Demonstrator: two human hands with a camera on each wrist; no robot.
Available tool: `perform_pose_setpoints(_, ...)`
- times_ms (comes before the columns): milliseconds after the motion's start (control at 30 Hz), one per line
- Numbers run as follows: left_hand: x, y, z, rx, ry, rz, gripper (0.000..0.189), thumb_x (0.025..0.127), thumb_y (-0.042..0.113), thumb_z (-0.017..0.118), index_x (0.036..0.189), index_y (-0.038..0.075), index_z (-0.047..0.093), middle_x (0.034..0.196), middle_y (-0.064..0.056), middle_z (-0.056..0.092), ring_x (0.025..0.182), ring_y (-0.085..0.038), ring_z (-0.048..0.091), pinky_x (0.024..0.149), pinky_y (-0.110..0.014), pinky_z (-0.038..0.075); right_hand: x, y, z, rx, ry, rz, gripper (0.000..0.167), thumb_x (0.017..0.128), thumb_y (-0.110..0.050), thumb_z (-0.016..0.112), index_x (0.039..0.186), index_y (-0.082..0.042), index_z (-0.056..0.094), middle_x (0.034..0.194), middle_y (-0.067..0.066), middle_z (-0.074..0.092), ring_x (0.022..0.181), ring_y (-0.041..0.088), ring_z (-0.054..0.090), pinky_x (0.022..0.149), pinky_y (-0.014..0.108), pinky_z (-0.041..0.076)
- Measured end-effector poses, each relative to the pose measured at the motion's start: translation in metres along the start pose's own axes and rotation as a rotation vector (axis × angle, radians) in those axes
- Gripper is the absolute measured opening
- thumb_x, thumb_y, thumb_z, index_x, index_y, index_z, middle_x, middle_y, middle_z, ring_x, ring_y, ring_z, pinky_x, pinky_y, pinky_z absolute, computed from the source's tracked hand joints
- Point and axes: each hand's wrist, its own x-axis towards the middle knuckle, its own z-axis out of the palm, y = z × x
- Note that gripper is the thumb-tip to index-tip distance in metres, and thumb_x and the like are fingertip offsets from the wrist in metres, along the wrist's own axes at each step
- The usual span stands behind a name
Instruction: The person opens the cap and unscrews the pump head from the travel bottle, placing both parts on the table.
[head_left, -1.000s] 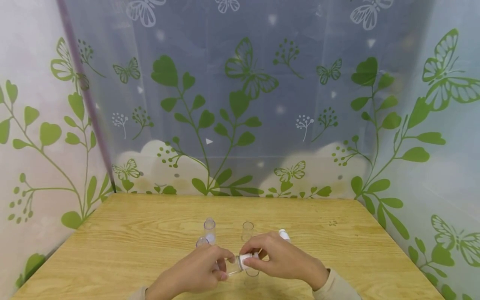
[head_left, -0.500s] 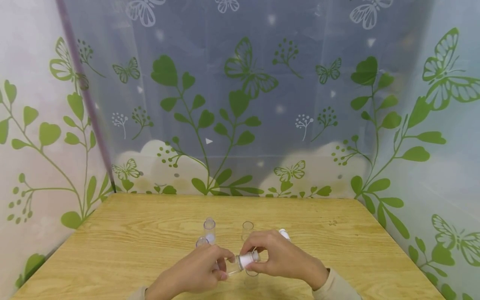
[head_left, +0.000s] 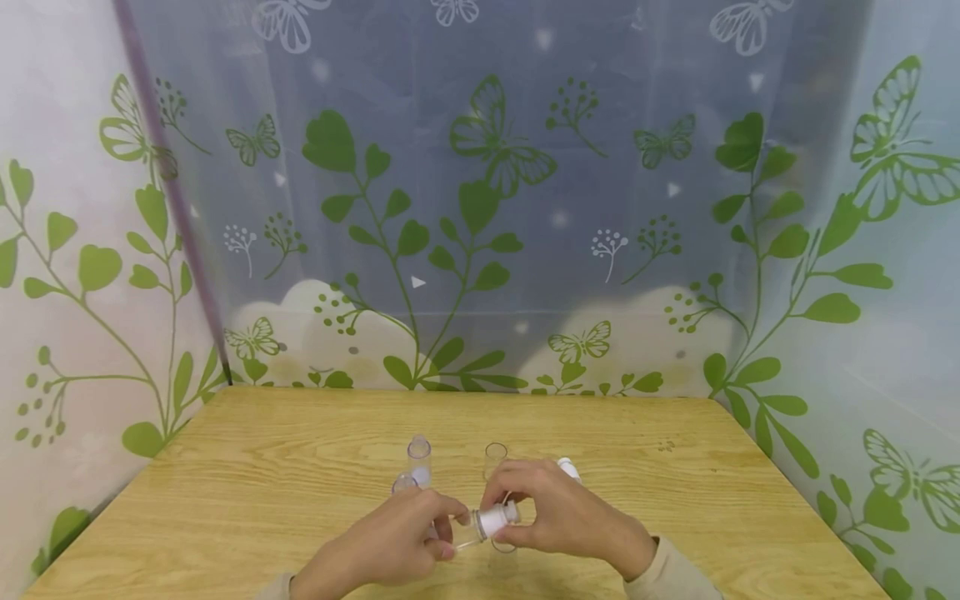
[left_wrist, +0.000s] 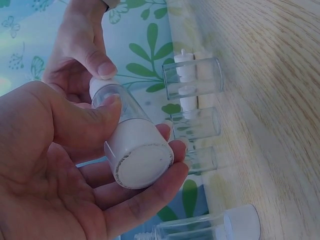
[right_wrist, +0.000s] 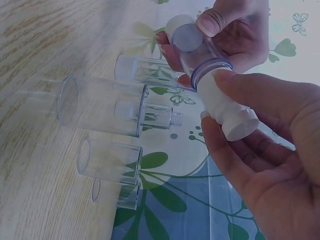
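Note:
In the head view, a small pump bottle with a white pump top (head_left: 492,521) lies tilted between both hands. My left hand (head_left: 390,537) holds its clear body, the thumb over the clear wall and the fingers under the white base (left_wrist: 142,160), as the left wrist view shows. My right hand (head_left: 566,512) pinches the white collar (right_wrist: 215,95) between thumb and fingers, at the end opposite the base. A bluish ring sits where collar and clear body meet in the right wrist view. The bottle is held above the table.
Two clear bottles with white bases, one farther back (head_left: 419,462), stand beyond my left hand. Several clear cylindrical covers stand upright, one (head_left: 495,461) behind the hands, a large one (right_wrist: 102,107) nearer. White pump tops (head_left: 568,470) stand behind my right hand. A patterned curtain (head_left: 480,250) borders the wooden table (head_left: 300,433).
My right thumb and fingers have shifted slightly around the white collar, showing more of it. The left hand keeps its place, and the curtain at right has rippled.

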Motion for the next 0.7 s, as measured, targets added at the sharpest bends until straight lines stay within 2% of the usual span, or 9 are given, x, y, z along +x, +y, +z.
perform_pose_setpoints(200,-0.0007,-0.0002,-0.0009,-0.017,-0.008,-0.007,0.030,0.087,-0.002,0.075,0.117,0.003,0.073,0.080,0.010,0.072,0.061,0.002,0.056,0.059,-0.018,0.050,-0.0002,0.0000,-0.0002,0.010,-0.012,0.010,0.025,0.085,-0.011,0.085,0.104,-0.019,0.070,0.107,-0.004,0.072,0.091,-0.002,0.061,0.079,0.021,0.058)
perform_pose_setpoints(300,-0.0012,-0.0001,-0.0013,-0.019,-0.007,-0.006,0.030,0.088,-0.002,0.075,0.118,0.002,0.073,0.080,0.009,0.072,0.061,0.002,0.056,0.059,-0.018,0.051,-0.0003,-0.0002,-0.0009,0.029,-0.026,0.026,0.023,0.089,-0.014,0.082,0.108,-0.019,0.070,0.110,-0.004,0.072,0.094,0.000,0.064,0.080,0.022,0.059)
perform_pose_setpoints(500,-0.0012,0.0018,-0.0018,-0.019,-0.002,0.007,0.031,0.088,-0.002,0.074,0.118,0.001,0.072,0.081,0.008,0.072,0.062,0.003,0.057,0.061,-0.017,0.052,-0.0004,-0.0010,-0.0027,0.116,-0.056,0.088,0.021,0.102,-0.025,0.066,0.118,-0.011,0.069,0.115,0.004,0.073,0.100,0.006,0.070,0.082,0.021,0.060)
perform_pose_setpoints(700,-0.0016,0.0016,-0.0022,-0.024,-0.004,0.001,0.031,0.088,-0.002,0.074,0.119,0.002,0.073,0.081,0.008,0.072,0.063,0.003,0.058,0.061,-0.017,0.052,0.0003,-0.0001,-0.0029,0.133,-0.093,0.104,0.024,0.108,-0.027,0.055,0.119,-0.012,0.070,0.110,0.004,0.076,0.095,0.003,0.070,0.077,0.019,0.060)
